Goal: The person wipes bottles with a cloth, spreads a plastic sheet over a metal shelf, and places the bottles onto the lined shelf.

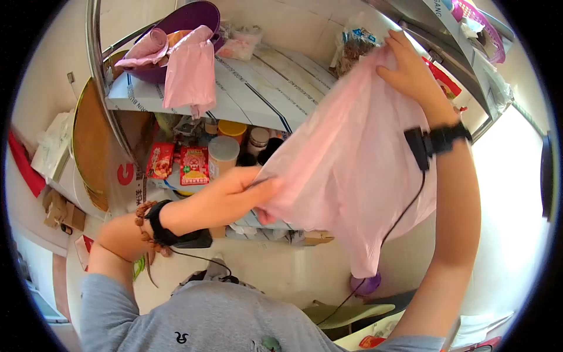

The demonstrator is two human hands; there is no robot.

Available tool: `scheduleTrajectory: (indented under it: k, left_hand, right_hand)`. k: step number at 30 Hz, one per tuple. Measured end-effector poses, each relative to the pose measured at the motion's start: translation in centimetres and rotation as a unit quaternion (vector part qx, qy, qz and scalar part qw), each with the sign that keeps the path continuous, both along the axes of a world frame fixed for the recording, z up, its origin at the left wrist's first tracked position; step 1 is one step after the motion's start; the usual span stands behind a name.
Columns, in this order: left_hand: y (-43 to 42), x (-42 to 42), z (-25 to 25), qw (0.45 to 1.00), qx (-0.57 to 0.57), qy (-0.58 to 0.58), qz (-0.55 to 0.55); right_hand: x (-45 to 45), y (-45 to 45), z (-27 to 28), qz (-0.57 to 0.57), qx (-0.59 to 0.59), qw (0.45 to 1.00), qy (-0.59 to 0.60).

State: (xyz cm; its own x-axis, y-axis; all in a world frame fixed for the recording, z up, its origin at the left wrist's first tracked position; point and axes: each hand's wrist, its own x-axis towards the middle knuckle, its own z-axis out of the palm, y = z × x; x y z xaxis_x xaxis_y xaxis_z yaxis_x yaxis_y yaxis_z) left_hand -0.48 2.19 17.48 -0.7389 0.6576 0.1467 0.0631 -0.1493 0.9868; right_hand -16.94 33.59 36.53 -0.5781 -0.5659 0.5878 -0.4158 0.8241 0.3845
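Observation:
A thin, pink plastic bag (pixel 346 158) hangs spread out between my two hands, in front of the shelves. My left hand (pixel 246 190) is closed on its left edge, the fingers pinching the film. Raised higher at the upper right, my right hand (pixel 410 70) grips the bag's top corner, with thumb and fingers on either side of the film. The lower part of the bag droops to a narrow point. Each wrist wears a black strap with a cable.
On the upper shelf (pixel 264 79) stands a purple basin (pixel 146 73) with folded pink bags (pixel 190 73) over its rim. Red packets (pixel 194 165) and jars (pixel 224 154) crowd the shelf below. A metal post (pixel 108 76) rises at the left, beside a large round tray (pixel 88 141).

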Motion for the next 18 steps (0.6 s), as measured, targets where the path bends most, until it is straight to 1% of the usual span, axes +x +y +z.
scheduleTrajectory:
  k: [2,5,7,9,10,13,14,17,18]
  left_hand:
    - [0.3,-1.6,0.9,0.998,0.064,-0.011,0.014]
    - [0.3,-5.0,0.2,0.989,0.091,0.073,0.087]
    - [-0.4,-6.9,-0.6,0.972,0.036,0.147,0.177]
    - [-1.6,-8.5,-1.3,0.936,-0.046,0.233,0.262]
    - [-2.0,-8.7,-1.2,0.933,-0.036,0.226,0.277]
    - [-3.0,-9.6,-1.3,0.922,-0.072,0.173,0.338]
    - [-3.3,-10.1,-1.3,0.921,-0.057,0.188,0.337]
    - [-3.8,-10.7,-1.5,0.921,-0.065,0.16,0.348]
    - [-4.0,-10.6,-1.3,0.918,-0.097,0.164,0.349]
  right_hand:
    - [-4.1,-2.2,0.9,-0.043,0.085,0.995,0.007]
    - [-10.7,-4.5,0.5,0.048,0.049,0.998,-0.005]
    - [-14.3,-6.9,-0.1,0.062,0.036,0.996,-0.047]
    - [-17.8,-9.0,-1.2,0.095,0.026,0.991,-0.089]
    - [-19.7,-10.0,-1.9,0.109,0.017,0.988,-0.105]
    - [-25.3,-12.6,-5.3,0.137,-0.004,0.975,-0.177]
    - [-27.1,-13.3,-6.9,0.141,-0.007,0.968,-0.209]
    - [-29.9,-15.0,-9.4,0.12,-0.017,0.936,-0.331]
    - [-30.6,-15.8,-9.9,0.109,-0.016,0.921,-0.374]
